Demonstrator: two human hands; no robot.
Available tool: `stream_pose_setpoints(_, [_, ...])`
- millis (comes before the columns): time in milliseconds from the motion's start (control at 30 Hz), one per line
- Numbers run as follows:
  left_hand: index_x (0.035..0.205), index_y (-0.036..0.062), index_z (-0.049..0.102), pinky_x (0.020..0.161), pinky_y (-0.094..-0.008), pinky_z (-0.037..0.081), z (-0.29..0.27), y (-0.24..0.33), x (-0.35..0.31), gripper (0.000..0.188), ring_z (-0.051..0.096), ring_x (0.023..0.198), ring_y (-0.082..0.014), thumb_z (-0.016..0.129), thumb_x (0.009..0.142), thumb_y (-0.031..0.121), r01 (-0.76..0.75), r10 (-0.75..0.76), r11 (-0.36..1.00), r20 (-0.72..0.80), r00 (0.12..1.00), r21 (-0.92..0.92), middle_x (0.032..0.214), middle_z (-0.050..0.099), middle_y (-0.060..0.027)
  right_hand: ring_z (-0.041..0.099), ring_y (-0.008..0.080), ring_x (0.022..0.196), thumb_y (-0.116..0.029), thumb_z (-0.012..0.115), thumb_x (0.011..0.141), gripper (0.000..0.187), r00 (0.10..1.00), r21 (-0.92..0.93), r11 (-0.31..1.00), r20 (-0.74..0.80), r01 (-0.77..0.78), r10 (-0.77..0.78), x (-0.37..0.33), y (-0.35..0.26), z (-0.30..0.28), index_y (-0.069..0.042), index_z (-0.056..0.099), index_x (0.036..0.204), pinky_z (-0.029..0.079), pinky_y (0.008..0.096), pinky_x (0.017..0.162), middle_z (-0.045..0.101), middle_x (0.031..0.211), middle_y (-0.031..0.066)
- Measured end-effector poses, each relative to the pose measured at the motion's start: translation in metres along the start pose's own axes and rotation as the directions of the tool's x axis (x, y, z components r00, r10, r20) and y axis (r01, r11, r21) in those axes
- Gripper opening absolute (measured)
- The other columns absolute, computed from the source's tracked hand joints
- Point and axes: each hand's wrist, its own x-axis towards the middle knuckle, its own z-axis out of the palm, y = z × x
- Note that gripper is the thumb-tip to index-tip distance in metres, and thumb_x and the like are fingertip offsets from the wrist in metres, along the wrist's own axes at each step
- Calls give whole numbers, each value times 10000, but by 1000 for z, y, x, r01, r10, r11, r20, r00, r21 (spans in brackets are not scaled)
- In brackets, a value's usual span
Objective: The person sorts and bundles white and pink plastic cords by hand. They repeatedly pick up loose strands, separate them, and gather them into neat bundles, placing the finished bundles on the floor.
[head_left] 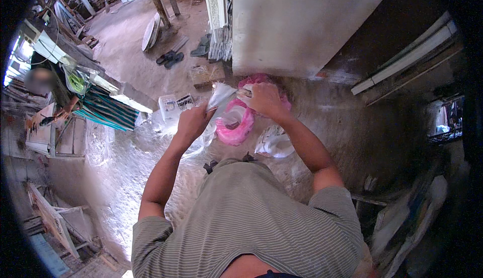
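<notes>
Raised in front of me, my left hand [194, 123] is closed round the lower end of a white fibrous bundle [222, 96], which fans out toward its upper end. My right hand [265, 100] has its fingers curled at the bundle's right side, with a bit of whitish material showing at the fingertips. Whether both hands grip one piece I cannot tell. Below them lies a pink plastic bag [234, 136] with its rim rolled round a whitish inside. More pink plastic [254, 79] shows behind my right hand.
White printed bags lie on the left [170, 108] and right [275, 145]. A block [207, 75], sandals [170, 59] and a large pale panel [297, 26] stand or lie beyond. At the left, another person's hand [65, 109] shows near a green striped cloth [106, 106].
</notes>
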Motion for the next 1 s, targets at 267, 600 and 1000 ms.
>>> stream_pose_setpoints(267, [947,52,591,594,-526,497,10,4,-14,389,644,674,-428,485,984,425,-40,39,999,-22,999,-26,709,653,-200,690,350,799,-521,642,798,434,999,-1,1000,-44,-21,21,-25,39,18,-122,715,950,520,501,738,704,844,177])
stream_pose_setpoints(600, [1287,-7,464,861,-474,460,-9,-50,-39,580,609,1022,-459,504,971,477,240,-355,806,-117,928,-542,1065,639,-294,691,329,905,-483,635,876,487,785,345,801,-227,-489,577,-88,195,-39,-65,697,1119,516,398,815,712,986,175])
stream_pose_setpoints(1000, [1303,11,438,778,-507,496,-3,69,-25,512,635,933,-466,614,941,327,123,-137,963,-43,990,-239,985,663,-284,685,333,837,-391,676,852,352,957,309,940,-285,147,-56,-100,42,-32,-85,713,1023,537,419,761,708,893,148])
